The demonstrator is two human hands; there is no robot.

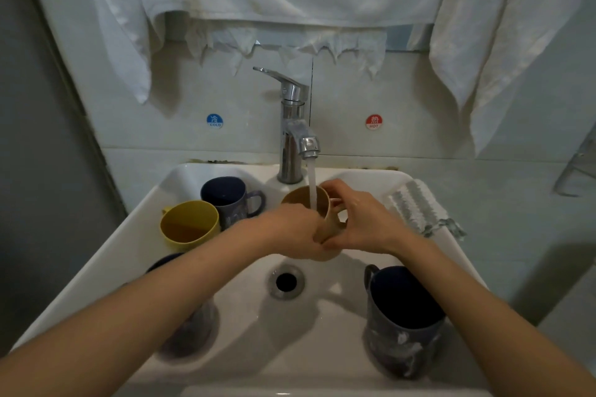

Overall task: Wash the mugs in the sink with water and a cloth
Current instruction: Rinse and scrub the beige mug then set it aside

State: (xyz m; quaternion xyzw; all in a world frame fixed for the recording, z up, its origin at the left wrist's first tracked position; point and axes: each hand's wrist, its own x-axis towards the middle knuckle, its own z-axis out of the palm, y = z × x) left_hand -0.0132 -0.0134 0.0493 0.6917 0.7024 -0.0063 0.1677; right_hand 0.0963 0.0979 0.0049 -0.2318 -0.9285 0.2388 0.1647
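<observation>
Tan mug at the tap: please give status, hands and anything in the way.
Left hand and right hand both grip tan mug under running water. Cloth lies on sink rim, untouched. Nothing in the way.

Both hands hold beige mug under running tap.

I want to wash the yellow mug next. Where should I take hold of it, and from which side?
Probably its handle, which sticks out at the far left of the yellow mug. Come in from the left: the dark blue mug beside it crowds its right side. The left hand, now gripping the beige mug, is nearer.
</observation>
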